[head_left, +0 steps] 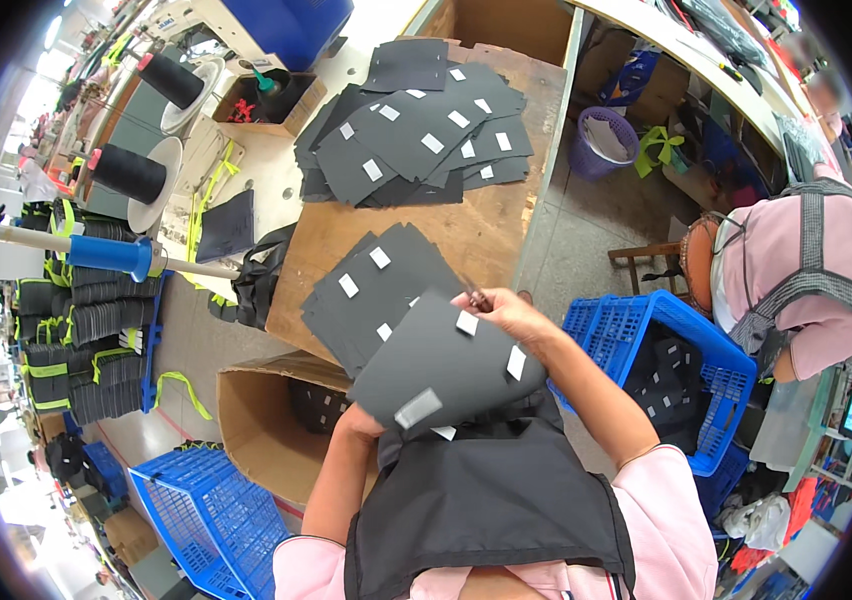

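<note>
My left hand [361, 420] grips the lower left edge of a dark grey fabric piece [446, 360] with small white and grey tags on it. My right hand [501, 308] pinches its upper edge, with small snips [476, 293] showing between the fingers. The piece is held tilted above my black apron [486, 500]. Just beyond it a stack of like grey pieces [371, 290] lies on the wooden table [491, 225], and a bigger fanned pile [416, 125] lies farther back.
An open cardboard box [256, 420] stands by my left arm, a blue crate [216, 510] below it. Another blue crate [686, 340] holding dark pieces is on my right. A person in pink [816, 270] sits at right. Two black thread cones [131, 172] stand at left.
</note>
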The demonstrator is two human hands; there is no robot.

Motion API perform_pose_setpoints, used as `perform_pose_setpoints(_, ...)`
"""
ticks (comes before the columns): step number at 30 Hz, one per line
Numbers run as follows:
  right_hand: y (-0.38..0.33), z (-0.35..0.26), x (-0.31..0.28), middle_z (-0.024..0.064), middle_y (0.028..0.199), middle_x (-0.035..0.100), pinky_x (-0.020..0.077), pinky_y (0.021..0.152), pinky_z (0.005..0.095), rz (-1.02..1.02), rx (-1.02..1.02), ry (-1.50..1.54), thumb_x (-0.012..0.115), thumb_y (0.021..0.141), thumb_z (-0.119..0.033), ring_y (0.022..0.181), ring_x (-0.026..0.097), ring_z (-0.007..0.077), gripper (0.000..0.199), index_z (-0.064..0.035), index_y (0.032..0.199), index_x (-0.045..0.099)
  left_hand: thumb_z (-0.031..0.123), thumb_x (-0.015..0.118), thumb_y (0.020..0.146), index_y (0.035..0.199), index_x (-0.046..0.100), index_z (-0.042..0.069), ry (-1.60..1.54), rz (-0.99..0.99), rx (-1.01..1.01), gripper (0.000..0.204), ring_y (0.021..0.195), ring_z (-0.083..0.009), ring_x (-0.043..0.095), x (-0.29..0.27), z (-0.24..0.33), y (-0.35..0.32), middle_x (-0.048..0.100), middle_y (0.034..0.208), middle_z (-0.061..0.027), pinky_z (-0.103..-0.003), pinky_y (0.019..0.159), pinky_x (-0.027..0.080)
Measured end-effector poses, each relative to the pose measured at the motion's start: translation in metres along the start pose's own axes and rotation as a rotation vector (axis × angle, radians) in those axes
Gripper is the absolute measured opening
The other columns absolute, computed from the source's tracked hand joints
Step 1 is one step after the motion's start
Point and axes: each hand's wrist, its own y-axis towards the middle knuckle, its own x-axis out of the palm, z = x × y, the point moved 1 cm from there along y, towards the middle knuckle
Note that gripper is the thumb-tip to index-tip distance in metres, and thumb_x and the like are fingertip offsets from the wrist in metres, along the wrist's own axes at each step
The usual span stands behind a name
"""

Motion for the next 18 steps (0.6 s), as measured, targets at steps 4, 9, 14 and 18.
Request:
perform_pose_setpoints(4, -0.014, -0.018, -0.005, 0.0007, 0.088, 0.062, 0.0469, 0.065, 0.0204, 0.051, -0.143, -0.123, 0.066, 0.083, -0.009, 0.076, 0.056, 0.005, 0.021, 0.0006, 0.101, 0.061, 0.008, 0.063, 0.083, 0.126, 0.05, 0.005, -0.104, -0.139, 0.136, 0.045, 0.112, -0.0203, 0.053, 0.0, 0.038, 0.004, 0.053, 0.126, -0.0084, -0.038, 0.094, 0.045)
perform_pose_setpoints(9, -0.016, -0.003, 0.002, 0.0012, 0.081, 0.063, 0.0445, 0.061, 0.019, 0.347, -0.344, -0.108, 0.057, 0.092, -0.021, 0.071, 0.055, 0.0038, 0.022, 0.0003, 0.096, 0.063, 0.011, 0.061, 0.084, 0.126, 0.05, 0.008, -0.626, -0.075, -0.19, 0.043, 0.109, -0.0228, 0.054, 0.007, 0.005, 0.007, 0.055, 0.123, -0.0068, -0.039, 0.092, 0.046)
perform_pose_setpoints(14, -0.029, -0.005, 0.019, -0.0023, 0.078, 0.058, 0.0405, 0.065, 0.0181, 0.298, -0.389, -0.271, 0.066, 0.082, -0.009, 0.072, 0.05, 0.0041, 0.013, 0.0, 0.092, 0.064, 0.014, 0.054, 0.09, 0.126, 0.049, 0.007, -0.686, 0.036, -0.243, 0.038, 0.108, -0.0207, 0.055, 0.025, 0.029, 0.012, 0.055, 0.124, -0.0064, -0.035, 0.092, 0.045)
perform_pose_setpoints(18, -0.035, -0.028, 0.019, -0.0009, 0.079, 0.061, 0.0425, 0.067, 0.0195, 0.247, -0.379, -0.48, 0.068, 0.078, -0.005, 0.073, 0.052, 0.0047, 0.016, 0.0012, 0.092, 0.063, 0.02, 0.051, 0.093, 0.135, 0.038, -0.003, -0.241, 0.16, 0.099, 0.05, 0.117, -0.0246, 0.052, 0.005, 0.075, 0.039, 0.051, 0.13, -0.0156, -0.035, 0.097, 0.042)
